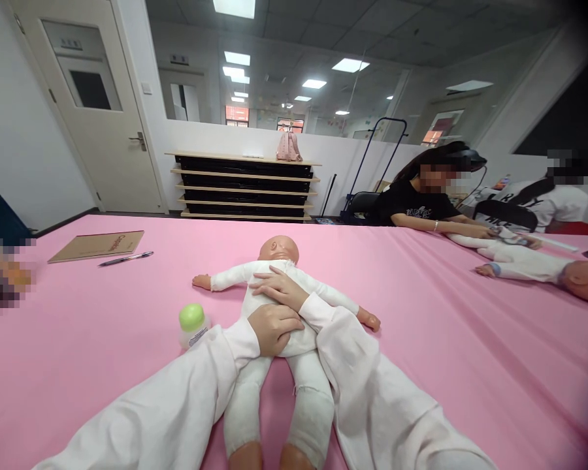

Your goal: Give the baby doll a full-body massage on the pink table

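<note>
A baby doll [298, 339] in white cloth lies on the pink-covered table, its head pointing away from me and its arms stretched out to both sides. My right hand [281, 288] rests flat on the upper part of its torso, fingers somewhat spread. Just below, my left hand [273, 328] lies across the lower torso with its fingers gently bent, touching the cloth. Neither hand grips anything. Left of the doll, close to my left sleeve, stands a small clear bottle with a green cap [192, 317].
A brown notebook [98, 246] and a pen [126, 259] lie at the far left of the pink cloth [411, 313]. On the right, a co-worker [421, 202] handles another doll [534, 261]. Behind the table are a shelf [245, 176] with a pink backpack [289, 147] and a door [93, 130].
</note>
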A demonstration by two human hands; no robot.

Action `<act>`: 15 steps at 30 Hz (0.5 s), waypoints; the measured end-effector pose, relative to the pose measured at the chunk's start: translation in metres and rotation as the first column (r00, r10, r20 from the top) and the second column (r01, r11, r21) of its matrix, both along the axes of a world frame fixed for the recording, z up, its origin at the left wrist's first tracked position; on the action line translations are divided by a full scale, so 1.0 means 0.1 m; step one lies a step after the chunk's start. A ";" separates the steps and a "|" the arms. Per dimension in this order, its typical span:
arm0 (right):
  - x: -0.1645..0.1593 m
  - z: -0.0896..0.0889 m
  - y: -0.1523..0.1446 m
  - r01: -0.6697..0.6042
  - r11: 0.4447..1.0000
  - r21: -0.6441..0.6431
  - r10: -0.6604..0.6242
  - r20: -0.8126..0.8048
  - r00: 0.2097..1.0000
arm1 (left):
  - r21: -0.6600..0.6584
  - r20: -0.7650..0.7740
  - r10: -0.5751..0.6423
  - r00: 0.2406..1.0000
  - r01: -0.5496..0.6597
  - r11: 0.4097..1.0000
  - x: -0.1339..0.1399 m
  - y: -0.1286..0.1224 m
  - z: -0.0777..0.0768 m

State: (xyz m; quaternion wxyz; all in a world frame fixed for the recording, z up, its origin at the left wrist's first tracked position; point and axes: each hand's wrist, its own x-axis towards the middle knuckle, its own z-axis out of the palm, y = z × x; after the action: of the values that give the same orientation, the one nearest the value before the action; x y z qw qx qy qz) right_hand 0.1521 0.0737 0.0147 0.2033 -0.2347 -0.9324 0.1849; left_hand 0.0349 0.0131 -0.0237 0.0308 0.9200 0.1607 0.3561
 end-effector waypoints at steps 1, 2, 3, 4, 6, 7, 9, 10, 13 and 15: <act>0.01 -0.02 0.02 0.036 0.998 0.044 -0.036 0.016 0.999 | -0.016 0.006 0.013 1.000 -0.013 1.000 0.00 0.01 0.00; 0.01 -0.04 0.04 0.085 0.992 0.088 -0.087 0.017 0.996 | -0.035 0.014 0.032 0.999 -0.032 0.999 0.00 0.01 -0.01; 0.02 -0.07 0.06 0.150 0.980 0.129 -0.151 0.000 0.988 | -0.057 0.027 0.054 0.998 -0.053 0.997 0.00 0.02 -0.01; 0.02 -0.10 0.09 0.229 0.960 0.158 -0.227 -0.037 0.973 | -0.077 0.046 0.077 0.996 -0.074 0.994 0.00 0.03 -0.02; 0.03 -0.16 0.12 0.387 0.906 0.169 -0.364 -0.153 0.919 | -0.104 0.115 0.141 0.983 -0.129 0.986 0.00 0.05 -0.03; 0.04 -0.19 0.13 0.444 0.883 0.151 -0.407 -0.222 0.886 | -0.109 0.166 0.183 0.969 -0.167 0.980 0.00 0.06 -0.04; 0.05 -0.23 0.13 0.495 0.864 0.096 -0.431 -0.371 0.823 | -0.097 0.276 0.278 0.920 -0.262 0.960 -0.01 0.08 -0.05; 0.06 -0.24 0.12 0.489 0.870 0.066 -0.414 -0.439 0.797 | -0.078 0.322 0.314 0.893 -0.306 0.949 -0.02 0.09 -0.06; 0.07 -0.22 0.07 0.361 0.932 0.018 -0.302 -0.512 0.804 | 0.055 0.365 0.268 0.892 -0.308 0.950 -0.03 0.08 -0.06; 0.05 -0.17 0.03 0.221 0.975 0.036 -0.188 -0.404 0.895 | 0.147 0.306 0.148 0.941 -0.200 0.969 -0.03 0.07 -0.05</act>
State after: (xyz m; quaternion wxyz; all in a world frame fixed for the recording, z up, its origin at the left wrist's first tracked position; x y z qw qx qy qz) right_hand 0.1571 0.0769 -0.0025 0.4161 -0.2805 -0.8484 0.1683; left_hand 0.0322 0.0202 -0.0284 -0.0588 0.8385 0.2031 0.5022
